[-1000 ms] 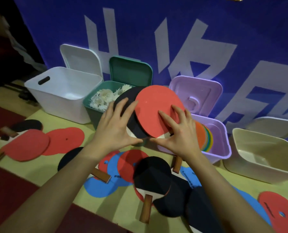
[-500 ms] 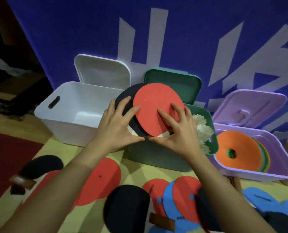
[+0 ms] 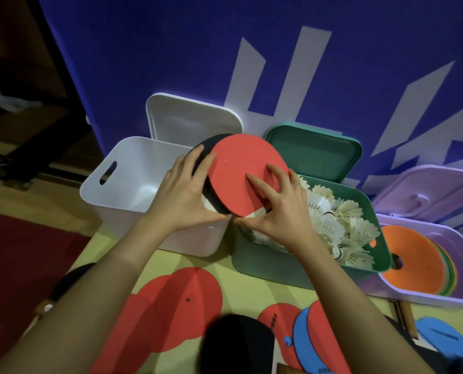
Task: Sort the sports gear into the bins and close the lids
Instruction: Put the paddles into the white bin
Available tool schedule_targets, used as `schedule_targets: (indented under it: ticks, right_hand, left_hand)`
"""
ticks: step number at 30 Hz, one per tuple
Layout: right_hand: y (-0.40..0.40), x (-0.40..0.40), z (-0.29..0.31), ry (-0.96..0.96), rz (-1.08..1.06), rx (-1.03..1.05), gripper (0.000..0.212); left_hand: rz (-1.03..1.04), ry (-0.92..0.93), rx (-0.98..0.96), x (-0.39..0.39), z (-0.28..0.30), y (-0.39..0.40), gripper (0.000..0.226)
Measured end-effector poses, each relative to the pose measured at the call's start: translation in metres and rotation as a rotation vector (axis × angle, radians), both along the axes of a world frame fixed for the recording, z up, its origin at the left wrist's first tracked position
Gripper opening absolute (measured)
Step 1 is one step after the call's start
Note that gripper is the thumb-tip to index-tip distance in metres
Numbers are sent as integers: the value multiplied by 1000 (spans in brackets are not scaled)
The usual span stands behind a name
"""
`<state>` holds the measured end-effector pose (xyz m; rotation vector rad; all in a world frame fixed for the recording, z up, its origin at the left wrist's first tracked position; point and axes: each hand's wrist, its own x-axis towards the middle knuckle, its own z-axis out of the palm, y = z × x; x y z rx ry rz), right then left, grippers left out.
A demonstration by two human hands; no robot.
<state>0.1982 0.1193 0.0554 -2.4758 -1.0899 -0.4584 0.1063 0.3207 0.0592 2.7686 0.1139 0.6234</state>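
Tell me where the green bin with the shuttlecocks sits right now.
In the head view, the green bin sits right of centre, between the white bin and the purple bin, partly behind the right hand.

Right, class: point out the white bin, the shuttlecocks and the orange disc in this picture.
white bin (image 3: 122,190): head view, on its left wall beside the handle slot.
shuttlecocks (image 3: 343,225): head view, on the feather pile in the green bin.
orange disc (image 3: 419,263): head view, on its flat face.

Red-faced paddle (image 3: 241,171) over black paddle (image 3: 200,160); white bin (image 3: 133,168); green bin (image 3: 279,263) of cream-white shuttlecocks (image 3: 341,225); lilac bin (image 3: 441,295) with orange disc (image 3: 414,255); blue banner (image 3: 171,49), pale lettering.
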Motion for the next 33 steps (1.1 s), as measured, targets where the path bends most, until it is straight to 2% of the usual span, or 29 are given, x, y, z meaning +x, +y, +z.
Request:
schedule_targets:
  ticks: [3, 5, 12, 16, 18, 22, 26, 30, 33]
  right_hand:
    - [16, -3, -3, 10, 9, -40, 88]
    - [28, -4, -7, 33, 9, -52, 88]
    - [86, 4, -18, 89, -28, -75, 88]
    - [110, 7, -31, 111, -69, -210, 90]
    - [122, 6, -35, 116, -56, -250, 90]
    - [150, 6, -40, 83, 31, -247, 89]
    - [177, 13, -53, 97, 106, -180, 91]
    - [196, 25, -72, 153, 193, -252, 93]
    - [200, 31, -89, 271, 187, -424, 95]
  left_hand:
    - [61, 99, -104, -2, 2, 32, 126]
    - [65, 171, -104, 0, 1, 59, 128]
    - [-304, 370, -61, 24, -26, 136, 144]
    - [-362, 509, -258, 30, -61, 157, 152]
    - [-340, 492, -332, 30, -65, 160, 146]
    - [-389, 340, -168, 33, -54, 169, 124]
    - [-300, 354, -111, 29, -53, 193, 120]
    - [-212, 511, -61, 29, -67, 202, 119]
    - [-181, 678, -61, 38, -87, 198, 118]
